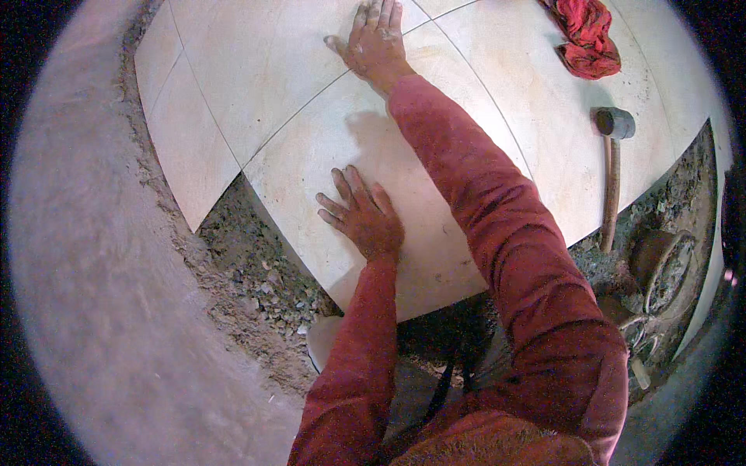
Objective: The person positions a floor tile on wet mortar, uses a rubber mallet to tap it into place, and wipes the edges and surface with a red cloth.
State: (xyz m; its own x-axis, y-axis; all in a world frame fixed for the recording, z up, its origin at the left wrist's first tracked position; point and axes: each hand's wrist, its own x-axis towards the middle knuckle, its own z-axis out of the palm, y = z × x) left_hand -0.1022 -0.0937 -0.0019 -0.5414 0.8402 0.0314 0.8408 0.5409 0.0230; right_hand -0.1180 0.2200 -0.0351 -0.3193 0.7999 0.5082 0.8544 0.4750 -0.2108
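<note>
Pale floor tiles lie in a diagonal grid with thin dark joints. My left hand [364,216] rests flat with spread fingers on the nearest floor tile [435,241]. Stretched farther ahead, my right hand [377,43] lies over the tiles near a joint, its fingers extended and the thumb out to the left. Both hands are dusty and hold nothing. A rubber mallet [611,155] with a dark head and wooden handle lies on the tiles to the right, its handle end reaching past the tile edge. Beyond it is a crumpled red cloth [584,39].
Rough mortar and gravel [260,256] border the tiles at the left. A worn bucket or pan [660,260] sits in the dirt at the right, with a small tool [639,373] below it. Smooth grey floor [93,272] runs along the far left.
</note>
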